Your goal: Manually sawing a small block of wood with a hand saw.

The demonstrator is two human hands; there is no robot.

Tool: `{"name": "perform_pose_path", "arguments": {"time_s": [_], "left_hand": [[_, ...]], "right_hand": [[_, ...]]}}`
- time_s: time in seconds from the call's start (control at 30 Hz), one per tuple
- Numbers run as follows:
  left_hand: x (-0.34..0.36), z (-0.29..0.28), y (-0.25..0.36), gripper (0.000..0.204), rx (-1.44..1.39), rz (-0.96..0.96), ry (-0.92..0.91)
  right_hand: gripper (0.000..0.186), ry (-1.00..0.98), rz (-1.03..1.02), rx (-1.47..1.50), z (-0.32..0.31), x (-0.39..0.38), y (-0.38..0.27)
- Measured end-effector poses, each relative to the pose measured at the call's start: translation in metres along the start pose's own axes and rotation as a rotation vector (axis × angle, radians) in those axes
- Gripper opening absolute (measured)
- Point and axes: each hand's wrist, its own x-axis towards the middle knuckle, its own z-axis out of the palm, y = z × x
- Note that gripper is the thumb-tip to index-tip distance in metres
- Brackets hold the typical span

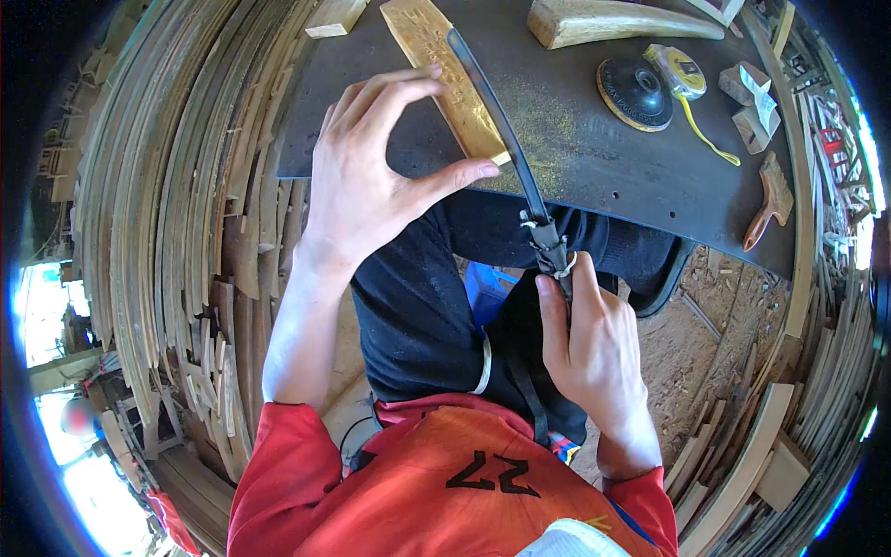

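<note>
Yellowish wood is what I am watching being worked: a flat wooden strip (444,79) is lying on the dark metal table (594,153), running away from the person's body. My view is showing the left hand (371,176) spread over the near end of that strip, index finger arched onto its top face and thumb reaching toward its near corner, so it is pressing the piece down rather than closing around it. The right hand (589,348) is clenching around the handle of a long dark rasp (501,121), whose blade is slanting up and leftward from that fist, across the strip just beyond the left thumb. Fine yellow dust is lying on the table around the blade. To my eye the step in hand is filing the strip's edge, and doing it well is calling for steady downward pressure from the left hand, a level blade, and the thumb staying clear of the teeth. Farther out, beyond the right hand, a round black sanding pad (635,93), a yellow tape measure (679,74) and a wood-handled brush (770,200) are resting on the table.
</note>
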Motion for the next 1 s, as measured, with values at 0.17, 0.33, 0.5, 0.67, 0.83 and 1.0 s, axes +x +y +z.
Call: {"name": "perform_pose_path", "arguments": {"time_s": [0.17, 0.33, 0.5, 0.67, 0.83, 1.0], "left_hand": [[-0.005, 0.005, 0.006, 0.055, 0.115, 0.039, 0.055], [-0.006, 0.007, 0.010, 0.048, 0.209, 0.078, 0.084], [-0.004, 0.005, 0.007, 0.050, 0.279, 0.112, 0.066], [-0.009, 0.002, 0.013, 0.049, 0.263, 0.171, 0.034], [-0.009, -0.001, 0.014, 0.049, 0.267, 0.170, -0.003], [-0.002, -0.008, 0.016, 0.039, 0.268, 0.175, -0.079]], "right_hand": [[0.025, -0.049, 0.059, -0.263, -0.017, -0.006, -0.022], [0.031, -0.038, 0.005, -0.414, -0.022, 0.008, -0.032], [0.031, -0.007, 0.016, -0.456, -0.004, 0.028, -0.034], [0.030, -0.002, 0.049, -0.478, -0.002, 0.013, -0.037], [0.028, 0.004, 0.083, -0.480, 0.001, 0.011, -0.045], [0.028, 0.009, 0.110, -0.325, 0.007, 0.010, -0.035]]}}
